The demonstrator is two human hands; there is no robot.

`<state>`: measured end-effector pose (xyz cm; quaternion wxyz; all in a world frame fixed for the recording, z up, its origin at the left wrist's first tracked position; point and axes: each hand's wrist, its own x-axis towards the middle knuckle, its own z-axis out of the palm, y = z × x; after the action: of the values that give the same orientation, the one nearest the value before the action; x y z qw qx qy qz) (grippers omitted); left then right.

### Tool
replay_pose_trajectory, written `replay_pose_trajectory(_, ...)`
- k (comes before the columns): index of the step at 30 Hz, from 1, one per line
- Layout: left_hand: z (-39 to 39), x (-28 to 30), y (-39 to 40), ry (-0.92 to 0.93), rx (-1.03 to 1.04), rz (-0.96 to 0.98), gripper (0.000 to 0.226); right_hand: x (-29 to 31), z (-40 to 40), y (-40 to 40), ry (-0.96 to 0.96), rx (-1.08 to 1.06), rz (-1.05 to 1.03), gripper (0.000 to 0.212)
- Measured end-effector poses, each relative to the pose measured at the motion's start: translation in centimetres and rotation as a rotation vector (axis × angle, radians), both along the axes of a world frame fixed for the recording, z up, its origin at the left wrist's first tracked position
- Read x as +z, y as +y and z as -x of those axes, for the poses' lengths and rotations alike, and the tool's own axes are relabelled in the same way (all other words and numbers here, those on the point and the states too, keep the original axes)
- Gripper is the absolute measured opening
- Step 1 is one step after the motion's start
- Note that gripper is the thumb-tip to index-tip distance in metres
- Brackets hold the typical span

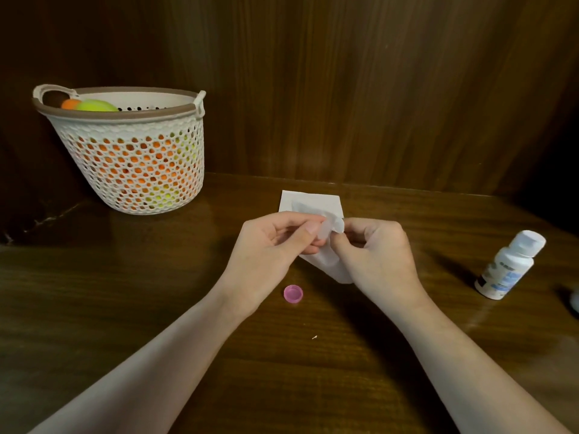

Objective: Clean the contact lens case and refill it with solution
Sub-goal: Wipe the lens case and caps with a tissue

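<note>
Dark wooden table (pixel 125 308) is running up to a wood-panel wall (pixel 376 89) of the same brown.

White perforated basket (pixel 134 158) is sitting at the back left corner, leaning slightly, brown band round its rim. Orange and yellow-green balls (pixel 95 105) are showing over the rim and through the holes.

Two bare forearms are reaching in from the near edge and meeting mid-table.

Left hand (pixel 275 242): fingers are curling, thumb and fingertips pinching a small translucent piece, the lens case (pixel 322 229), held above the table between the two hands. Its exact shape is hard to tell; most of it is hidden by fingers and tissue.

Right hand (pixel 376 252): fingers are clenching round a white tissue (pixel 329 264), pressing a bunched bit of it against the case. The rest of the tissue is hanging down under the hands.

A second sheet of tissue, a flat white square (pixel 310 200), is lying on the table just behind the hands.

White solution bottle (pixel 509 266) is standing well to the right, cap on, apart from the hands.

Small pink cap (pixel 293 293) is lying on the table just below the left hand, open side up, touched by nothing.
</note>
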<state>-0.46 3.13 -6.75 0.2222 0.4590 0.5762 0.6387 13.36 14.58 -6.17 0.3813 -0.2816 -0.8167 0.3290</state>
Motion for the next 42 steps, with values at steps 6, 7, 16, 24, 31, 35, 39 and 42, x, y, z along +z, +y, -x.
replay_pose_trajectory(6, -0.1, 0.0, -0.1, -0.014, -0.061, -0.024, 0.035, -0.3, -0.1, 0.3, 0.044, 0.061, 0.178, 0.022)
replay_pose_trajectory(7, 0.0, 0.0, -0.1, -0.013, -0.054, -0.026, 0.032, -0.3, -0.2, 0.4, 0.062, 0.083, 0.254, 0.021)
replay_pose_trajectory(16, -0.1, 0.1, 0.0, -0.019, -0.109, 0.012, 0.026, 0.1, -0.5, 0.1, 0.147, 0.161, 0.536, 0.007)
replay_pose_trajectory(24, -0.1, 0.2, 0.1, -0.088, -0.089, -0.006, 0.036, 0.0, -0.4, -0.2, 0.119, 0.209, 0.319, 0.017)
replay_pose_trajectory(31, 0.1, -0.1, 0.2, -0.210, -0.128, 0.047, 0.023, 0.2, -0.7, 0.0, 0.038, 0.172, 0.204, 0.011)
replay_pose_trajectory(35, 0.1, -0.2, 0.2, -0.192, -0.125, 0.042, 0.022, 0.1, -0.5, -0.1, -0.005, 0.116, 0.174, 0.013)
replay_pose_trajectory(39, 0.1, -0.2, 0.2, -0.193, -0.152, 0.001, 0.021, 0.3, -0.4, -0.2, 0.024, 0.080, 0.246, 0.027)
replay_pose_trajectory(42, 0.1, -0.3, 0.1, -0.190, -0.186, -0.033, 0.021, 0.8, -0.6, 0.0, 0.091, 0.139, 0.440, 0.015)
